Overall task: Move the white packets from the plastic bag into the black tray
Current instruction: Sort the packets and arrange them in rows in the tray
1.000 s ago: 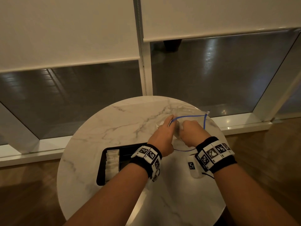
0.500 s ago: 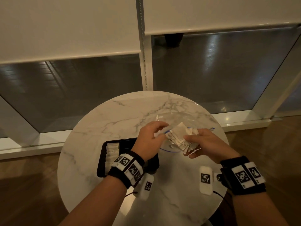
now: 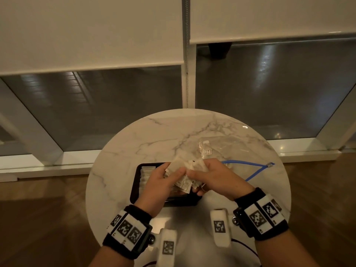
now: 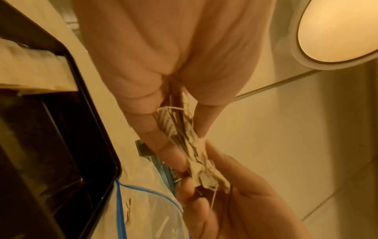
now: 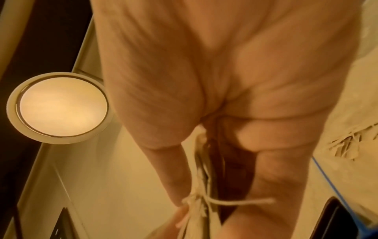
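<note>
Both hands hold one bunch of white packets [image 3: 185,173] with strings, just above the black tray [image 3: 134,186]. My left hand [image 3: 169,175] grips the bunch from the left, thumb on top; my right hand [image 3: 200,170] grips it from the right. The left wrist view shows the packets [image 4: 190,145] pinched between the left fingers [image 4: 163,143], with the right hand [image 4: 231,200] holding their far end. The right wrist view shows packets [image 5: 201,208] and a loose string between the fingers. More white packets [image 3: 145,177] line the tray's left side. The clear plastic bag [image 3: 227,146] with a blue zip edge [image 3: 250,167] lies flat behind the hands.
The round marble table [image 3: 119,164] is small; its edge is near on all sides, with wooden floor below. A window wall with blinds stands behind it. A few packets [image 4: 127,208] remain inside the bag, seen in the left wrist view.
The hands drew the bunch of packets out of the bag and carried it left and toward me, from over the bag to over the tray. The bag now lies flat.
</note>
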`<act>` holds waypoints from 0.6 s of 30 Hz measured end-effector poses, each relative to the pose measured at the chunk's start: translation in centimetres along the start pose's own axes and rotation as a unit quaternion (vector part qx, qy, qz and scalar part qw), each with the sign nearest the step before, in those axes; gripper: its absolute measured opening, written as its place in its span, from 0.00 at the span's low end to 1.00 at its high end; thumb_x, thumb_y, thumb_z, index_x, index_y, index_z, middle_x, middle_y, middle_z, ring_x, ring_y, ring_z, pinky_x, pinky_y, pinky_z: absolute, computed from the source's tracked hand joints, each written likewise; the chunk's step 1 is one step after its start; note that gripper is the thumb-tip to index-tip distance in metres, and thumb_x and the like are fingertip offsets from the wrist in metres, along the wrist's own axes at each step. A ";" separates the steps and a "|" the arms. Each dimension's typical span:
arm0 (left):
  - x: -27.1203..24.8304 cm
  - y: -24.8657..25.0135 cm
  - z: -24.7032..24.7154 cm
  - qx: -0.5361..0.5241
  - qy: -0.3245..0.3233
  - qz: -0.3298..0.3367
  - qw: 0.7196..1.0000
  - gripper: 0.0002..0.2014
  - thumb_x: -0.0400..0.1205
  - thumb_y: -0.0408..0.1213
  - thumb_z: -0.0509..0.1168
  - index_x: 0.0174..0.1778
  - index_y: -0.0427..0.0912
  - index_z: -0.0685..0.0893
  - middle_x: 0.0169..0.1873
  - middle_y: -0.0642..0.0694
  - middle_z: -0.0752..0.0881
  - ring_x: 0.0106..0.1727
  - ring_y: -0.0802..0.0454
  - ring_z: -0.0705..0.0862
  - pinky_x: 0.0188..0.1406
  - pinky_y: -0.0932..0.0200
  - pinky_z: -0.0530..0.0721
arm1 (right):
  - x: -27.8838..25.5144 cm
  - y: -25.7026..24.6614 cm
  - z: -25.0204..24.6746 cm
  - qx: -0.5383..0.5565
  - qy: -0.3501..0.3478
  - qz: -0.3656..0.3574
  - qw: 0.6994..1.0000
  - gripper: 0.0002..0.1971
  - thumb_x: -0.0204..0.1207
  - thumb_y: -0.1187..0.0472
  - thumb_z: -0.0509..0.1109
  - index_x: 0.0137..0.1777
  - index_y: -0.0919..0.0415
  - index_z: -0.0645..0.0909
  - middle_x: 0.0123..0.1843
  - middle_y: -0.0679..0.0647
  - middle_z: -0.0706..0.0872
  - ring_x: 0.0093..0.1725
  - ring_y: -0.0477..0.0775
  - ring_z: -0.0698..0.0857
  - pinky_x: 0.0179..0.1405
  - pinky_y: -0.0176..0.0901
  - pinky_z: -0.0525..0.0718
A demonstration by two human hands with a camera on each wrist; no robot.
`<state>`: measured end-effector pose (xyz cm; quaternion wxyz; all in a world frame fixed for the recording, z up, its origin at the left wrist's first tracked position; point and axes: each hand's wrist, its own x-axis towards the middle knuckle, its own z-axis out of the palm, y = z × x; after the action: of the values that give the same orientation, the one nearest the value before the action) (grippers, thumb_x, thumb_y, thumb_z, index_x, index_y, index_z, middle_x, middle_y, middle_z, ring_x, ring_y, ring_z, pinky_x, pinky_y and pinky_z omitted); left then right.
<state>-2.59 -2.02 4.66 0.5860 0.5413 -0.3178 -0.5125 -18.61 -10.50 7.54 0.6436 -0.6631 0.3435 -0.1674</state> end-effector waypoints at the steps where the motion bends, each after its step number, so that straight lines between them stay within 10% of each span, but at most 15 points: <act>1: -0.3 0.0 -0.5 -0.013 0.015 -0.001 1.000 0.12 0.85 0.37 0.69 0.62 0.38 0.87 0.53 0.36 0.92 0.52 0.42 0.90 0.47 0.49 0.89 | 0.2 0.0 0.4 0.009 0.002 0.002 1.000 0.11 0.84 0.58 0.70 0.58 0.64 0.86 0.50 0.68 0.91 0.39 0.58 0.88 0.37 0.46 0.89; 18: -2.2 -0.8 -4.9 -0.137 0.064 0.013 0.988 0.15 0.85 0.33 0.67 0.68 0.38 0.84 0.60 0.36 0.90 0.56 0.45 0.90 0.45 0.55 0.88 | 2.1 -0.1 5.3 0.049 0.108 -0.096 0.988 0.05 0.81 0.65 0.72 0.55 0.58 0.82 0.41 0.56 0.93 0.34 0.50 0.88 0.39 0.51 0.92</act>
<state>1.12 1.67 3.25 0.6805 0.4835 -0.2131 -0.5076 -13.60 -8.05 6.58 0.6157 -0.6387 0.3372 -0.3153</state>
